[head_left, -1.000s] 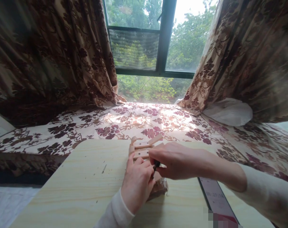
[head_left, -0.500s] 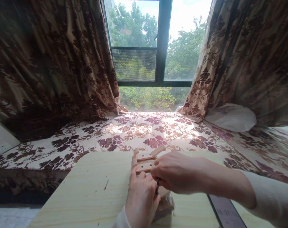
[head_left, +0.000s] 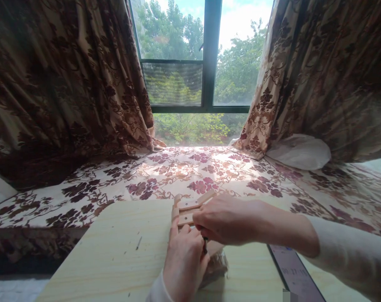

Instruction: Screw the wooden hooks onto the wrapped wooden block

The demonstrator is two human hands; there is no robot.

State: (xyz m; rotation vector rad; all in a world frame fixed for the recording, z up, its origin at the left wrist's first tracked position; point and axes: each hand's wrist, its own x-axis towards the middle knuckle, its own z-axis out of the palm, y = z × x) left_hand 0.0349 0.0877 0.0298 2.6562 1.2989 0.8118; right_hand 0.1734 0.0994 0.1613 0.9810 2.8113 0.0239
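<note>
A small pale wooden frame (head_left: pixel 187 205) with slats and dark screw heads lies near the table's far edge. My left hand (head_left: pixel 183 260) grips the near left part of it, its index finger along the left rail (head_left: pixel 175 212). Over the frame's right side, my right hand (head_left: pixel 228 220) is closed, fingertips pinched beside my left thumb. Below its fingers a small dark tool (head_left: pixel 205 244) sticks out; its working end is hidden. Beneath and right of the hands sits a brownish, frayed-looking wrapped block (head_left: pixel 217 266). The hands cover much of the frame.
The pale wooden table (head_left: pixel 105 251) carries a thin dark sliver (head_left: pixel 139 243) and specks on the left. A phone (head_left: pixel 296 270) lies at the right, under my forearm. Beyond are a floral-covered ledge (head_left: pixel 174 170), a white plastic bag (head_left: pixel 300 152), curtains and a window.
The view has shifted slightly. My right hand has moved a little left relative to the frame, covering more of a slat. My left hand keeps its hold.
</note>
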